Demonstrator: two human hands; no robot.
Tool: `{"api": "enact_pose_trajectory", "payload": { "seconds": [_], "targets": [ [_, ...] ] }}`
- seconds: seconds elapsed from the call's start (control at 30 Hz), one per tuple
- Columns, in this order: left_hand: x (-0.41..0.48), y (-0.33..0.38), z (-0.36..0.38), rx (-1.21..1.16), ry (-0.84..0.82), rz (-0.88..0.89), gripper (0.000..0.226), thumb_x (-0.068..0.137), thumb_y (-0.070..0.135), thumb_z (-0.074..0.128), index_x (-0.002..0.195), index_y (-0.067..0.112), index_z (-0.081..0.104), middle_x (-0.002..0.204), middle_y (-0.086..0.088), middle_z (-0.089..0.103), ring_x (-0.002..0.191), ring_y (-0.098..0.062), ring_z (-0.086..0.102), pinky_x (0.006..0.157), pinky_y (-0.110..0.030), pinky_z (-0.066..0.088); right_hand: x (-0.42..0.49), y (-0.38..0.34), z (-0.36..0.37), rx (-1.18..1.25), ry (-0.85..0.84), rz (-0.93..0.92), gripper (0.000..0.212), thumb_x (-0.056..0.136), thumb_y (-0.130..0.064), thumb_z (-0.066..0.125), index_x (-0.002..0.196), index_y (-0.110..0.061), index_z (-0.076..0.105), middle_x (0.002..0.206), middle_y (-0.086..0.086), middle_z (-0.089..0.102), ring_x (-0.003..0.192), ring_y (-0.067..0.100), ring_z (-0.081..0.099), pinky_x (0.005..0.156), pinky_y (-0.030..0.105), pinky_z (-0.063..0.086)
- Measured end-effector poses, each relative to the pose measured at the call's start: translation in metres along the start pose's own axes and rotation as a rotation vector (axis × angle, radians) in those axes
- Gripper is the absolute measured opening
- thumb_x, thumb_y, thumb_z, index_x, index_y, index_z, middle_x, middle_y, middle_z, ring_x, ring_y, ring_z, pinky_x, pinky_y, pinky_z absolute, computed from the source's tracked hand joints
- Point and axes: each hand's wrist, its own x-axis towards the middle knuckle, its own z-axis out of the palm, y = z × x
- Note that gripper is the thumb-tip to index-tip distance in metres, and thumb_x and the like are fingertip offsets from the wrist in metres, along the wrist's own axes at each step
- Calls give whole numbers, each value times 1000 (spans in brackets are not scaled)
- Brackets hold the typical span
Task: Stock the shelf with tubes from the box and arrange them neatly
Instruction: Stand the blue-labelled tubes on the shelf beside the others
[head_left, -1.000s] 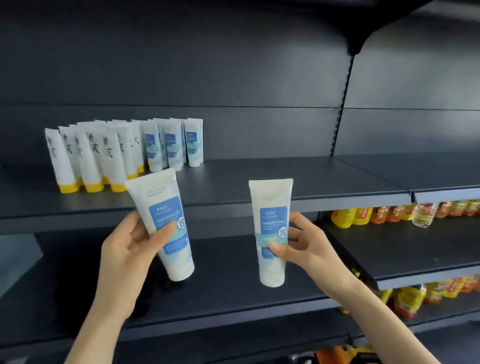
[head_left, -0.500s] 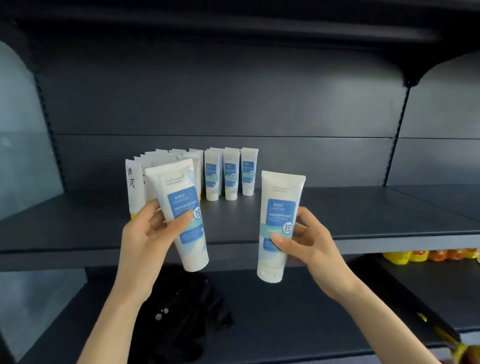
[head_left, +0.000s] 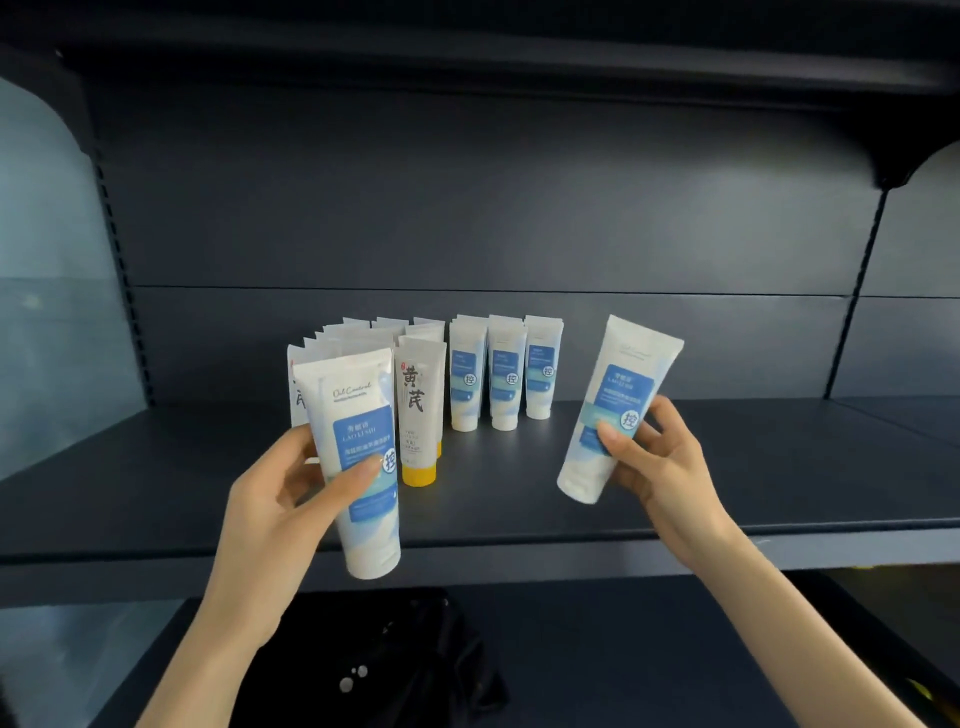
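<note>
Obs: right grip (head_left: 670, 467) clasps a tube (head_left: 615, 405) over the shelf (head_left: 753, 499), cap down, long axis near upright, top leaning right. The blue row (head_left: 504, 374) stands behind and left of it, with bare shelf just beside the row's right end. The left grip (head_left: 270, 519) clasps a second tube (head_left: 358, 415) before the yellow-cap tubes (head_left: 420, 410). Judgement: right grip is nearer that gap.
</note>
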Motion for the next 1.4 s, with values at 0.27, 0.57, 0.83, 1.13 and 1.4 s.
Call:
{"api": "enact_pose_trajectory", "payload": {
  "seconds": [0.27,0.57,0.83,1.13,1.4],
  "targets": [
    [26,-6,9,53,-7,36,37,67,26,69,103,17,65,99,6,72,91,-10,68,63,-14,54,85,27,-4,-147,60,8,25,82,-10,70,103,-17,59,104,1,72,93,18,70,76,32,58],
    [44,-15,24,51,-5,74,33,66,25,69,99,19,65,98,8,72,89,-7,69,63,-15,54,161,94,-7,-380,149,134,23,82,-9,72,96,-18,57,100,-2,68,90,14,66,80,32,53],
    [52,-29,35,34,18,50,34,66,24,70,99,21,65,100,10,72,93,-6,68,63,-15,55,176,120,-6,-611,178,118,29,83,-20,73,104,-15,54,99,-4,59,89,14,57,75,26,44],
    [55,-34,47,34,10,52,33,64,23,70,97,25,65,98,15,72,91,-2,67,63,-13,54,183,124,-10,-648,176,210,40,80,-21,75,111,-9,52,111,3,60,96,17,56,84,31,48],
    [58,-27,61,29,2,98,28,66,22,71,93,32,70,100,12,72,94,-6,67,73,-21,57,164,82,-27,-424,271,260,50,80,-15,75,122,-11,49,135,7,44,125,19,44,87,26,37]
  ]
}}
